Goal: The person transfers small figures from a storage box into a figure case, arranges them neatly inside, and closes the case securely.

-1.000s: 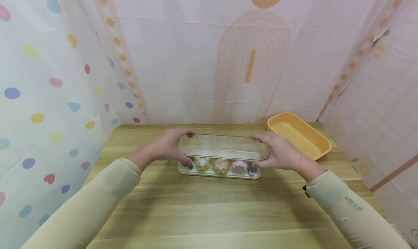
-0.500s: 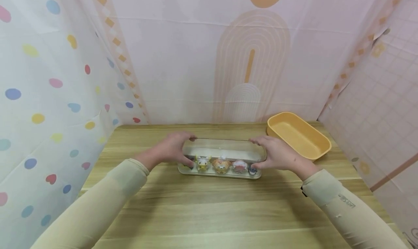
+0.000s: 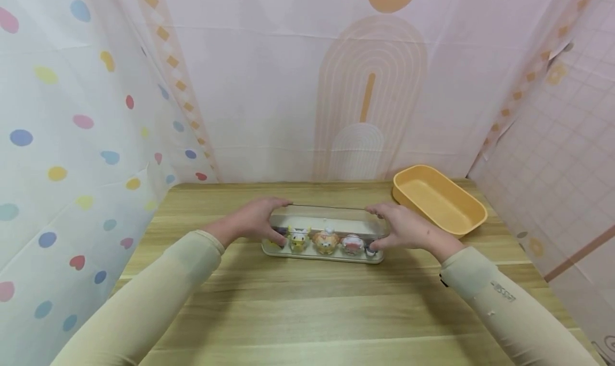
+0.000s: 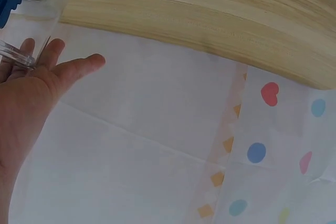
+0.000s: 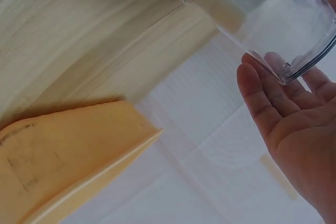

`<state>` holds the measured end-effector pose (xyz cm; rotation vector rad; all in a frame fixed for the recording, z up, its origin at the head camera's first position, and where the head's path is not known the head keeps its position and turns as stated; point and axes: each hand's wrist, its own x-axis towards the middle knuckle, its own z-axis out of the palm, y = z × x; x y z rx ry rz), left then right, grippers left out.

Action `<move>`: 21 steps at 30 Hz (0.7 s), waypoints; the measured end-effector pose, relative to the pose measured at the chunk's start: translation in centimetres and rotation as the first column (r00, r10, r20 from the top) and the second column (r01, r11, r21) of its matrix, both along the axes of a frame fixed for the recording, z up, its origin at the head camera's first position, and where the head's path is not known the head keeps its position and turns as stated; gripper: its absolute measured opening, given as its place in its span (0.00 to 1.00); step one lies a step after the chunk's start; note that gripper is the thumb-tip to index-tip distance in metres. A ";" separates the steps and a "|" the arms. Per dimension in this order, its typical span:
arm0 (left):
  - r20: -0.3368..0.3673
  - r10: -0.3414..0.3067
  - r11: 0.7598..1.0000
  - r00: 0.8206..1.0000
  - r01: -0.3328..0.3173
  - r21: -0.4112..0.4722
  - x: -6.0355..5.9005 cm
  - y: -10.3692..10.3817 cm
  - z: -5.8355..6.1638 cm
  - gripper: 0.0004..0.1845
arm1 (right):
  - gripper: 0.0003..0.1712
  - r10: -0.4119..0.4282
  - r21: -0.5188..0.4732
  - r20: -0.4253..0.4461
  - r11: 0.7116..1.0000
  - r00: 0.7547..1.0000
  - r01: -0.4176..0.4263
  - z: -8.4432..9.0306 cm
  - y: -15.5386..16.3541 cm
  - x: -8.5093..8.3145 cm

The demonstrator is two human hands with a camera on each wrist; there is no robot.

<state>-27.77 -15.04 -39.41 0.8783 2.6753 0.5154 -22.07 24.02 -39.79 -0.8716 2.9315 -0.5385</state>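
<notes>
At centre of head view: left hand (image 3: 253, 220) and right hand (image 3: 402, 227) grip ends of clear cover (image 3: 331, 219), fingers curled round it, over cream tray (image 3: 323, 255) holding small figures (image 3: 325, 243). Yellow tub (image 3: 439, 198) at right on wooden table (image 3: 307, 302).

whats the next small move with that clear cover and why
Probably ease the clear plastic cover straight down onto the pale oblong base. Left hand and right hand grip its ends, and it seems to sit just above the small toy figures, not fully seated.
</notes>
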 end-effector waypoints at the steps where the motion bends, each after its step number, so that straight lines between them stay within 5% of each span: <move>1: 0.000 0.000 1.000 1.000 0.000 -0.005 0.0 0.0 0.0 0.54 | 0.51 -0.002 0.001 0.009 1.000 1.000 0.002 0.0 0.0 -0.1; 9: -0.051 0.019 1.000 0.999 -0.020 -0.017 -0.1 -0.1 -0.7 0.56 | 0.51 0.018 -0.004 0.021 1.000 1.000 -0.018 0.0 -0.2 -1.2; 14: 0.013 0.048 0.997 0.999 -0.049 0.062 0.4 -1.1 -0.9 0.61 | 0.59 0.025 -0.038 0.075 0.999 0.997 -0.022 0.3 0.6 -1.3; 18: 0.046 0.130 0.981 0.990 -0.135 0.138 0.3 -4.5 -0.3 0.61 | 0.60 -0.046 -0.104 0.056 0.993 0.997 0.052 1.8 3.5 -1.6; 21: -0.098 0.199 0.977 0.975 -0.190 0.098 -0.2 -8.7 0.7 0.60 | 0.60 -0.180 -0.112 0.031 0.977 0.983 0.182 3.4 7.1 -2.1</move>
